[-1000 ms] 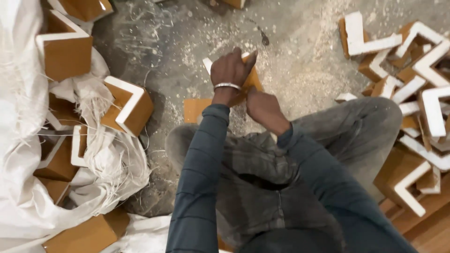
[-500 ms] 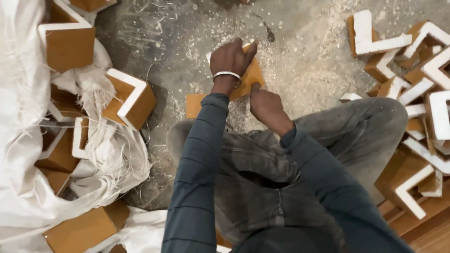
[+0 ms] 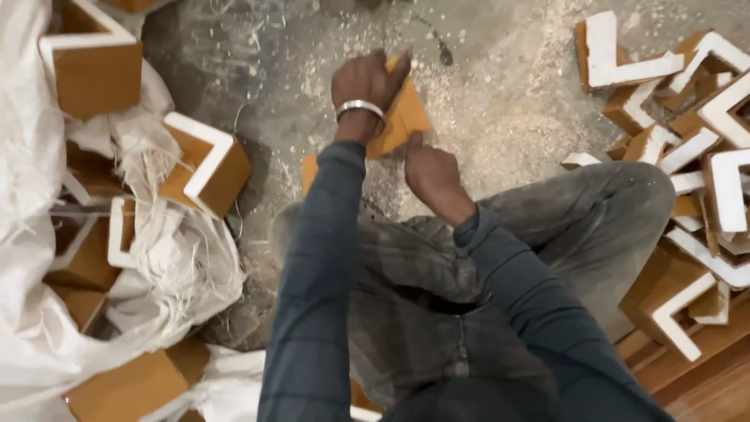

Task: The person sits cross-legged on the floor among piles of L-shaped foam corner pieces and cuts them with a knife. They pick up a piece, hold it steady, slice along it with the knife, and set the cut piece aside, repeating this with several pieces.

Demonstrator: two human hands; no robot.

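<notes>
My left hand (image 3: 366, 84), with a silver bracelet on its wrist, grips the top of an orange-brown L-shaped cardboard corner piece (image 3: 404, 117) held above the dusty concrete floor. My right hand (image 3: 431, 173) sits just below and right of that piece with fingers curled; whether it holds a tool or the piece's lower edge is hidden. Another orange piece (image 3: 310, 170) peeks out under my left forearm. I sit with grey-trousered knees spread either side.
A white woven sack (image 3: 47, 328) on the left holds several corner pieces (image 3: 205, 168) with white edges. A heap of similar pieces (image 3: 703, 141) lies at the right. Sawdust (image 3: 484, 86) covers the floor ahead. Wooden boards (image 3: 703, 375) show bottom right.
Both hands stay on the piece with small shifts; my left hand has moved slightly up and left, and the piece has turned a little under it.
</notes>
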